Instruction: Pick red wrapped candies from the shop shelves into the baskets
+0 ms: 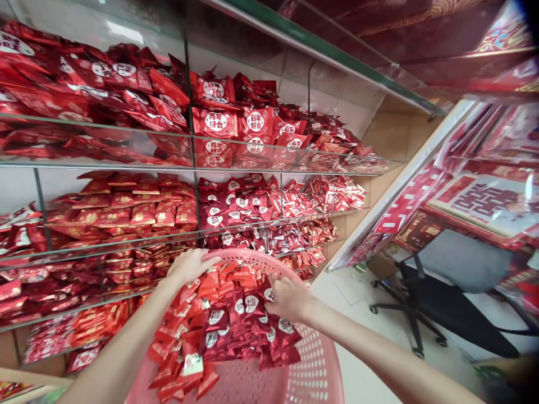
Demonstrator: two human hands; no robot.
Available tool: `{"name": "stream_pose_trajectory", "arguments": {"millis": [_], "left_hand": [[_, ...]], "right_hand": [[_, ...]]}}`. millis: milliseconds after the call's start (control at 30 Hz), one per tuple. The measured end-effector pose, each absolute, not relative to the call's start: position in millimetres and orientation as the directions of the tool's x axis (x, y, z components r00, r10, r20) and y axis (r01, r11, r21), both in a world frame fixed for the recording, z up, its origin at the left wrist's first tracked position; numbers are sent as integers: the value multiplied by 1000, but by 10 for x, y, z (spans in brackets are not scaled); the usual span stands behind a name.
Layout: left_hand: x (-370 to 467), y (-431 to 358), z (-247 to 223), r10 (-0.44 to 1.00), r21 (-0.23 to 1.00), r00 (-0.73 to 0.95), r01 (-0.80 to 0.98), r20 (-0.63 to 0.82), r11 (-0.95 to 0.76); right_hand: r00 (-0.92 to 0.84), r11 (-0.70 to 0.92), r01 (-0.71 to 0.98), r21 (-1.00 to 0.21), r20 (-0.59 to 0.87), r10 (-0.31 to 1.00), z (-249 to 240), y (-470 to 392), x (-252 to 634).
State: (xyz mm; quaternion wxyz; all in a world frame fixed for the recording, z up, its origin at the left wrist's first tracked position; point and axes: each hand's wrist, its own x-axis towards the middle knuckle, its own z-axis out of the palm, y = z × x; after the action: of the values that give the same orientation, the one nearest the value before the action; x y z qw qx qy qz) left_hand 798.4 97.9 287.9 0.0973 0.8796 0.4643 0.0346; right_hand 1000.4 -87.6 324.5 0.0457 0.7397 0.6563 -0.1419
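Observation:
A pink plastic basket [322, 359] with a perforated wall is in front of me, tilted toward the shelves. My left hand [191, 266] grips its far rim on the left. Inside lie dark red candy packets [240, 331] with white round labels, beside a heap of brighter red packets [170, 336]. Over the right part of the basket, my right hand [288, 297] has its fingers curled on a dark red packet [269, 292]. How far the fingers wrap round it is partly hidden.
Glass shelves [126, 166] with dividers hold rows of red packets behind the basket. A glass shelf edge [337, 56] crosses overhead. To the right stand an office chair [442, 286] and a rack of red wrapped goods [484, 202].

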Motion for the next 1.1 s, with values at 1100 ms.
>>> {"name": "stream_pose_trajectory", "arguments": {"millis": [1100], "left_hand": [[7983,975,2879,823,218,568,805,-17,-551]], "right_hand": [[149,-132,978,161,-100,984,3634,-577,10059]]}}
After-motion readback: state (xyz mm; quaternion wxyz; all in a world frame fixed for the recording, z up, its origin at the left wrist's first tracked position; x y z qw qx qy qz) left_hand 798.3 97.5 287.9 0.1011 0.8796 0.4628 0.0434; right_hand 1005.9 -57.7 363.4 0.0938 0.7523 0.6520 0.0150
